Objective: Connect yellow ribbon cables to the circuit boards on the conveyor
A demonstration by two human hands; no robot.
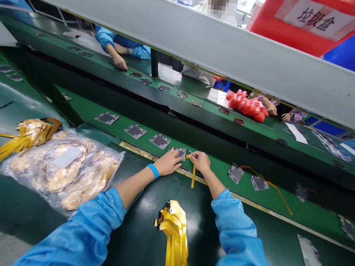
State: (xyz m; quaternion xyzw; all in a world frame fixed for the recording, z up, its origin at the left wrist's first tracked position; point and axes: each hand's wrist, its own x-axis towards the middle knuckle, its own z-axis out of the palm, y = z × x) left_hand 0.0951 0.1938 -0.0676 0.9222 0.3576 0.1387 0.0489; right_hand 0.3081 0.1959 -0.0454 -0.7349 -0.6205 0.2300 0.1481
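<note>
My left hand (166,163), with a blue band at the wrist, grips a small grey circuit board (181,152) at its near-left side, on the green belt. At the board's right edge, my right hand (202,162) pinches the end of an orange-yellow flex cable (193,178). The cable's tail hangs toward me over the belt's edge. Whether its connector is seated cannot be made out, as the fingers cover it. Between my forearms, a bundle of yellow flex cables (175,229) lies on the green bench (139,239).
Left stand a clear plastic bag (64,167) of flex cables and another cable bundle (30,131). More boards (135,131) line the belt (211,171); right-hand boards (259,183) carry cables. A shelf beam (188,36) crosses above, bearing a red bin (305,23). Co-workers' hands (120,61) are beyond.
</note>
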